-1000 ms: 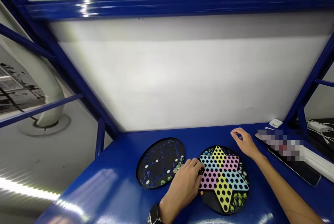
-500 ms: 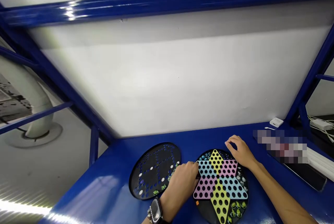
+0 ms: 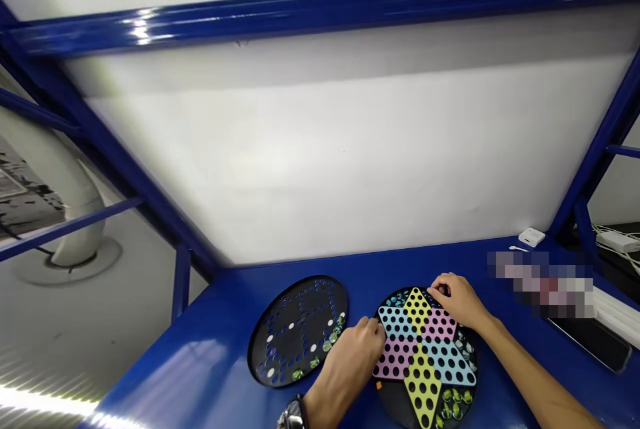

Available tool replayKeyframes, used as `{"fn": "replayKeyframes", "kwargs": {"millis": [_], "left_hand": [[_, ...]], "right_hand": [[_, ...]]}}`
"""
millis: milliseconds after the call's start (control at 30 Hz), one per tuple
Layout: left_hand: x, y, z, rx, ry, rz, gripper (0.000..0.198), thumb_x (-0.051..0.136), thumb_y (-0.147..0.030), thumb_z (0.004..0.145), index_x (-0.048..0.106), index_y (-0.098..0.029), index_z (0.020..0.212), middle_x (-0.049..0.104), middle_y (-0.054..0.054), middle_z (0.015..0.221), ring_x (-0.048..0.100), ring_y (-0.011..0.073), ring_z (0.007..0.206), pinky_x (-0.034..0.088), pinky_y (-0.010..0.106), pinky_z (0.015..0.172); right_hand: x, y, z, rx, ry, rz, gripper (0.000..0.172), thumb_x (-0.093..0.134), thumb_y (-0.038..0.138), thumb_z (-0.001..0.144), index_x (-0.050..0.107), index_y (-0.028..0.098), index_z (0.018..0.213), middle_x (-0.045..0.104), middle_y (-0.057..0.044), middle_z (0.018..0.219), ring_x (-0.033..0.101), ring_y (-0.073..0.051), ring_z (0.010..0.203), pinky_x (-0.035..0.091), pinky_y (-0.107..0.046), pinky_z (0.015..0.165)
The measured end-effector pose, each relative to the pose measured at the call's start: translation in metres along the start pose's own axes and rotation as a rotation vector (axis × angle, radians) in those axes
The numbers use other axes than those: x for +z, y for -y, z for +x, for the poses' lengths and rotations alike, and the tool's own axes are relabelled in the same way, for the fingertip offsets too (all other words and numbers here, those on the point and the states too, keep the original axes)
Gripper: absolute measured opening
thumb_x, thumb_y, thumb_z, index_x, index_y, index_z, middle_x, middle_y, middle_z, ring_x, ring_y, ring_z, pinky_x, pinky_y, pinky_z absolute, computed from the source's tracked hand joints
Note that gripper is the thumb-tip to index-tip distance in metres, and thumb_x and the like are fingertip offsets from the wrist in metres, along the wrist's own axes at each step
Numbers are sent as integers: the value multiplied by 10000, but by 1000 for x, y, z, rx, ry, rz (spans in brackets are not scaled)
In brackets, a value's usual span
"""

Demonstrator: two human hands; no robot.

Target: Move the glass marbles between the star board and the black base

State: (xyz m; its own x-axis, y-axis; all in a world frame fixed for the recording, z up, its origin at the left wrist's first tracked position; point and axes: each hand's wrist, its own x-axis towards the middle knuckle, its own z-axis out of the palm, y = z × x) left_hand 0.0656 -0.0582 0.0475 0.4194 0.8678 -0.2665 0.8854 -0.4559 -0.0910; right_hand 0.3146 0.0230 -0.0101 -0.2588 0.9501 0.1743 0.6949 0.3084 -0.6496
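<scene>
Flanking the Chinese checkers board (image 3: 423, 354), the left hand (image 3: 356, 350) and right hand (image 3: 461, 300) curl their fingers (image 3: 442, 280), any grasp hidden.

Right across twelve o'clock sweeps a glossy blue beam (image 3: 350, 12), white glare flashing up at ten! Under it, dead centre, a broad white panel (image 3: 325, 162), shadowed along its top. One blue post (image 3: 123, 155) slants between nine and ten, another at three. At nine, a pale curved pipe (image 3: 83, 205) meets grey floor (image 3: 60, 322); light blazes at eight; shiny blue tabletop (image 3: 210, 335) at six!
</scene>
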Motion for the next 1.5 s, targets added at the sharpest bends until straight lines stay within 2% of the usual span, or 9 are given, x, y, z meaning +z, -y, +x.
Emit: {"fn": "replayKeyframes", "kwargs": {"millis": [233,433,533,633,833,967,1100,1300,1500], "left_hand": [[-3,11,-4,35,-10,-77,303,392,-98,951,683,-181,963,700,87,983,677,213,893,541,294,753],[-9,73,-16,-282,-279,-307,325,417,-343,975,706,-247,1089,737,46,1071,687,216,987,505,298,843],[2,100,-17,-419,-261,-333,315,440,-350,944,719,-232,1033,761,40,1010,702,216,932,503,287,765],[13,107,-16,-378,-245,-358,300,460,-360,928,717,-245,1031,761,23,1027,701,201,948,504,274,782],[6,80,-19,-300,-327,-423,359,410,-394,966,671,-250,1166,707,47,1194,657,215,1076,491,322,938],[-9,45,-19,-84,-195,-422,283,488,-349,941,654,-317,1168,683,7,1166,639,187,1080,476,293,944],[-22,20,-11,-55,-70,-244,264,533,-268,896,641,-278,1136,635,38,1163,643,222,1030,508,329,860],[-28,11,2,-126,55,-52,189,569,-243,898,694,-191,1030,664,97,1082,683,279,945,538,376,784],[-30,8,5,-93,62,-27,206,587,-209,876,681,-189,1059,661,103,1099,692,273,947,541,363,782]], "right_hand": [[3,0,1,-2,-20,1,356,493,437,904,575,238,621,600,-12,623,575,-194,648,438,-321,661],[4,3,0,17,-21,9,297,507,395,898,623,239,674,640,-20,684,597,-201,706,416,-303,635],[5,3,0,15,-18,4,284,509,379,897,631,236,684,638,-18,686,593,-199,706,410,-304,642],[6,2,0,15,-21,-2,302,507,384,902,613,233,663,627,-18,675,585,-200,699,409,-308,645],[7,-1,1,-3,-33,-9,329,508,401,910,588,233,639,613,-14,650,575,-196,679,425,-314,664],[6,-2,0,-2,-20,-19,327,509,396,914,583,235,639,616,-11,662,576,-195,681,430,-314,669],[5,0,0,-2,-25,-18,337,509,388,913,588,234,624,625,-14,665,584,-195,685,433,-312,678],[3,5,2,-3,-35,-24,350,498,384,903,597,229,605,621,-20,662,580,-191,682,435,-312,682],[4,5,2,-7,-36,-8,342,508,353,897,575,229,586,606,-13,635,575,-193,676,435,-316,681]]}}
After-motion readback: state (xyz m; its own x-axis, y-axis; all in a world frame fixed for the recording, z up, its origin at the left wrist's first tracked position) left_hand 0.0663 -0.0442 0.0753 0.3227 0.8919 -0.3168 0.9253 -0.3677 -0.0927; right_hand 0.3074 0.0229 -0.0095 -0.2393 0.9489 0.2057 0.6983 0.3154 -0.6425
